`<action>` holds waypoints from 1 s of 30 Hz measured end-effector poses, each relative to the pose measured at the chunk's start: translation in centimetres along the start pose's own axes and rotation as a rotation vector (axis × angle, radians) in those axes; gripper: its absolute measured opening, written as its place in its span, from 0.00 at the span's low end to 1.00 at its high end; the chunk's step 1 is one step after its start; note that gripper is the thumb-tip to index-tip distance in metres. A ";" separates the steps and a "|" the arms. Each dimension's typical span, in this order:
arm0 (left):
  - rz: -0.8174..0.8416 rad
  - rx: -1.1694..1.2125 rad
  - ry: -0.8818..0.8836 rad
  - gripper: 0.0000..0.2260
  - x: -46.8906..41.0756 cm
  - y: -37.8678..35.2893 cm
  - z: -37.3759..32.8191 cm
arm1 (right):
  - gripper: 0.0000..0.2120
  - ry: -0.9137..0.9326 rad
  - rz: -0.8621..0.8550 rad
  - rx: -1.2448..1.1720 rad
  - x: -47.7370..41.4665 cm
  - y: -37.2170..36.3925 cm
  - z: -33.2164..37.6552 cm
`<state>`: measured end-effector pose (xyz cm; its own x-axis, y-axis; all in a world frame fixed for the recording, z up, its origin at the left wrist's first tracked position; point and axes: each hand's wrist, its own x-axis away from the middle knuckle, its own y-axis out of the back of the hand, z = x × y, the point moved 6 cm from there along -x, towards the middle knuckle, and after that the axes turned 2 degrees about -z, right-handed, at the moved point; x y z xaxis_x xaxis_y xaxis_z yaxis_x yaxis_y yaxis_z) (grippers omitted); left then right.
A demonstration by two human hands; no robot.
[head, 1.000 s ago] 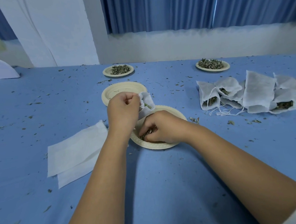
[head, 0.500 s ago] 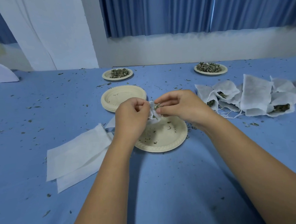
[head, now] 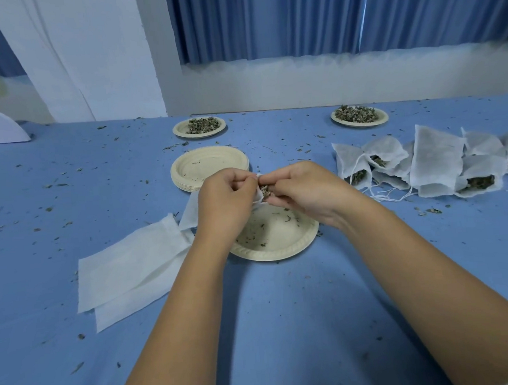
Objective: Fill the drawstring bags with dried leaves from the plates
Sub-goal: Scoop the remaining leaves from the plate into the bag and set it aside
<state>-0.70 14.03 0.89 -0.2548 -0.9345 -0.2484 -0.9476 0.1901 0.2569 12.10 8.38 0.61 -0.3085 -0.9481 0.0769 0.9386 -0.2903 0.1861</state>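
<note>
My left hand (head: 226, 200) grips the mouth of a small white drawstring bag (head: 258, 194), held above a beige paper plate (head: 275, 244) that carries only crumbs. My right hand (head: 303, 189) pinches a tuft of dried leaves (head: 266, 190) at the bag's opening. Most of the bag is hidden behind my fingers. Flat unfilled bags (head: 126, 265) lie to the left of the plate. Filled bags (head: 441, 163) are piled at the right. Two plates heaped with dried leaves stand at the back, one at centre (head: 199, 127) and one to the right (head: 359, 116).
A stack of bare paper plates (head: 209, 168) sits just behind my hands. Leaf crumbs are scattered all over the blue tablecloth (head: 284, 324). Loose drawstrings (head: 387, 196) trail from the filled bags. A white wall and blue curtains close off the far side.
My right hand rose from the plate with a pinch of leaves and came to the bag's mouth. My left hand has kept its hold on the bag.
</note>
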 end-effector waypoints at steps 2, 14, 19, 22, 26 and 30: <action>-0.014 0.020 0.004 0.09 0.0 0.2 -0.1 | 0.21 0.037 -0.016 0.038 0.0 0.0 0.1; -0.023 0.126 0.048 0.10 0.3 0.5 -0.6 | 0.08 0.287 -0.231 0.276 0.7 0.7 1.9; -0.021 0.197 0.068 0.10 0.1 0.8 -0.4 | 0.08 0.291 -0.219 0.231 1.0 1.2 2.2; -0.012 0.205 0.057 0.10 0.1 0.8 -0.5 | 0.06 0.269 -0.257 0.128 0.7 1.4 1.7; 0.035 0.251 0.078 0.09 0.2 0.4 -0.7 | 0.13 0.002 -0.022 -0.166 0.0 0.3 -0.3; 0.072 0.236 0.079 0.07 0.4 0.2 -1.0 | 0.05 -0.018 0.008 -0.298 0.0 -0.3 -0.7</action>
<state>-0.82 13.43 1.82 -0.3165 -0.9348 -0.1613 -0.9485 0.3135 0.0444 11.96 8.35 -0.14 -0.3012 -0.9488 0.0954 0.9441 -0.3108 -0.1103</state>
